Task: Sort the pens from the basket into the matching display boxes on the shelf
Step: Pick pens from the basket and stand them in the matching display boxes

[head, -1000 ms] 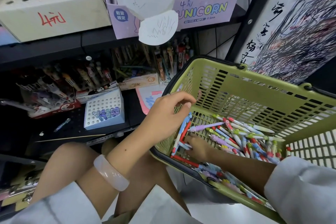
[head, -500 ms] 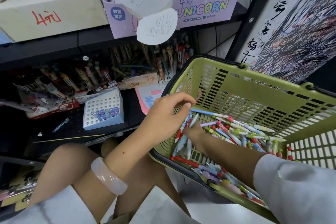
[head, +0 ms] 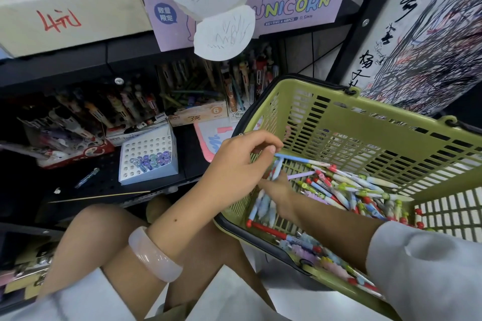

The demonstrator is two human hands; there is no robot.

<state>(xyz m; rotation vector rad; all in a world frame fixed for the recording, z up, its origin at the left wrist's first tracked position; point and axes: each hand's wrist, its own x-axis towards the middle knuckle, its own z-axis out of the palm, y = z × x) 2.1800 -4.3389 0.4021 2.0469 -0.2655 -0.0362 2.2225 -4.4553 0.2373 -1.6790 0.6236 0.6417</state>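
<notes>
1. Left hand (head: 234, 167), fingers curled, grips a bunch of blue-and-white plastic pens (head: 276, 168) over the slatted green plastic basket (head: 365, 122).
2. Right hand (head: 276, 190) reaches beneath it among loose pens; its grip cannot be told.

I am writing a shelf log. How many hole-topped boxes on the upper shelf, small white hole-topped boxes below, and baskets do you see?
Upper-shelf boxes: 2 (beige box, purple UNICORN box)
Small white box below: 1
Green basket: 1
Total: 4
</notes>
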